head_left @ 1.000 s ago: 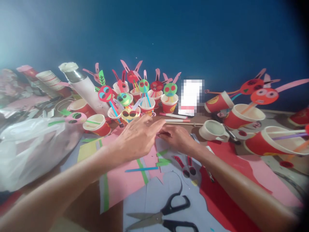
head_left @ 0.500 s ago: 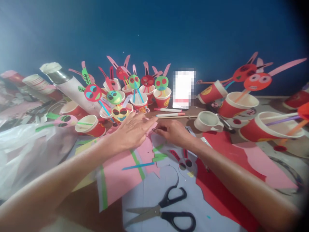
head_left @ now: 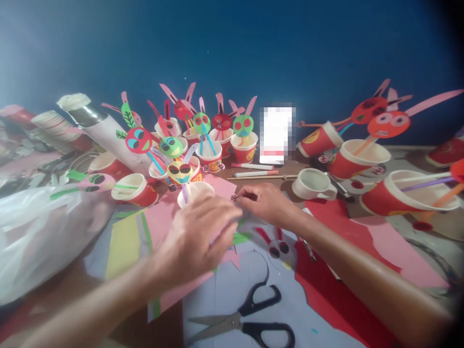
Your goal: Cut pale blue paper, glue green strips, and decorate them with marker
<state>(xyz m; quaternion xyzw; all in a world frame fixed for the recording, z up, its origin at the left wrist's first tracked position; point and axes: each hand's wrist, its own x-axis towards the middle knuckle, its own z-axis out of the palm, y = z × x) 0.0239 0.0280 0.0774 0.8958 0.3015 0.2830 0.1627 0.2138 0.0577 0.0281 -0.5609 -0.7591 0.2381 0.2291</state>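
Observation:
My left hand (head_left: pixel 197 232) is blurred by motion, fingers spread, hovering over the pink paper (head_left: pixel 170 220) near a white-rimmed paper cup (head_left: pixel 194 191). My right hand (head_left: pixel 263 200) is pinched on a tiny dark paper piece (head_left: pixel 234 197) at the pink paper's far edge. A grey paper rabbit face (head_left: pixel 277 246) with red ears lies just below my right wrist. Black-handled scissors (head_left: pixel 250 319) lie open on the light sheet in front of me.
A cluster of red paper cups with bunny faces on straws (head_left: pixel 203 140) stands behind my hands. Larger red cups (head_left: pixel 357 159) lie at the right. A white mug (head_left: pixel 313 183), markers (head_left: pixel 253 166), a cardboard tube (head_left: pixel 101 130) and a plastic bag (head_left: pixel 39 232) surround the work.
My left hand has pulled back toward me and lifted off the pink paper, uncovering a white-rimmed cup. My right hand keeps its pinch in nearly the same spot.

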